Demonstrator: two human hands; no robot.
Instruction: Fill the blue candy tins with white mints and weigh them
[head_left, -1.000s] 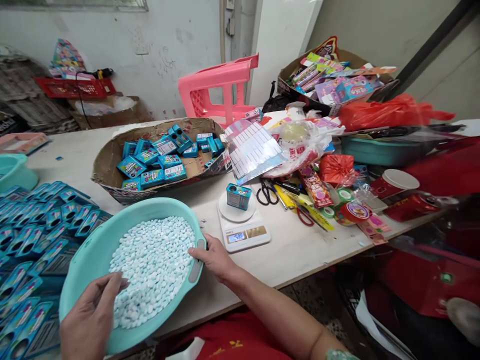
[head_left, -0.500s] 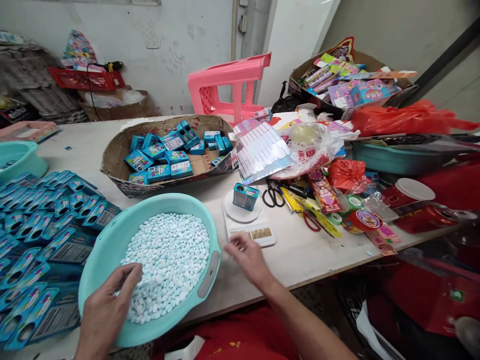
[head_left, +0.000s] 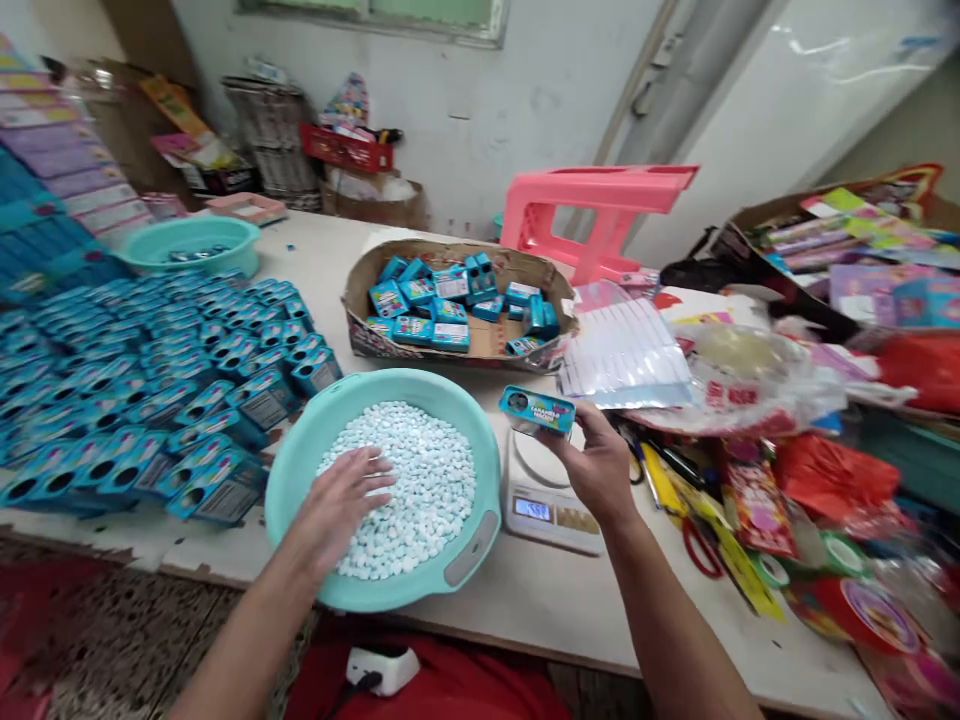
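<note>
The left hand (head_left: pixel 346 500), spread, is over candy tablets (head_left: pixel 431 480) in a turquoise basin (head_left: pixel 330 420) near the front edge of the table (head_left: pixel 544 590); the right hand (head_left: pixel 604 465) grips a Caramelo box (head_left: pixel 538 408).

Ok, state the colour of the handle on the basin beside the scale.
The handle is grey; the head view shows it best.

A blue box (head_left: pixel 541 411) (printed, slightly tilted) is held above the scale (head_left: pixel 553 522); pale tablets (head_left: pixel 427 470) lie loose inside a round turquoise basin (head_left: pixel 300 445).
</note>
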